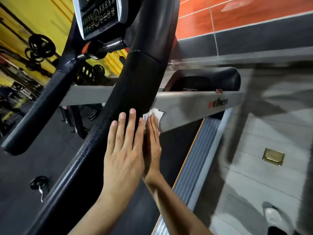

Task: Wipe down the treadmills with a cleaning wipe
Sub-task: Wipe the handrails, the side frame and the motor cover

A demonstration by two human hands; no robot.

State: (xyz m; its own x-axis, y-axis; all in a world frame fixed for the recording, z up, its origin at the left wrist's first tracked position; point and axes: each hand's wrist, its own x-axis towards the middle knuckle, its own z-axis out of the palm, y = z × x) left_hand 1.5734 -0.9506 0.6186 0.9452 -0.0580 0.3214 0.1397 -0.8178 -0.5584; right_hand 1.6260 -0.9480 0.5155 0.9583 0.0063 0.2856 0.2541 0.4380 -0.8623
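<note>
White tissue-like cleaning wipe (155, 114), centre of the frame: it lies crumpled under the fingertips of your right hand (153, 139), pressed against the right flank of the black handrail (128, 102) just where the grey crossbar (194, 106) meets it. Right hand: fingers straight and together, flat on the wipe, pressing rather than clutching. Left hand (124, 146): fingers straight and slightly spread, palm laid on the top face of the same rail, grasping nothing, apparently steadying. Handling, as judged: the wipe is thin, soft and light, likely damp; it will bunch or slide out from under flat fingers, so keep the pads over its middle and let the edges trail. The rail looks stiff, rounded and partly textured, and should take firm pressure. Outward: control console (98, 16) with round buttons, upper left of centre; second black handrail (45, 106) at left; running belt (171, 153) and ribbed side rail (196, 160) lower right; red lettering (218, 102) on the crossbar; orange and grey wall tiles (237, 19) upper right; weight plates (41, 45) against yellow at far left; blurred shoe (272, 216) in the lower right corner.
</note>
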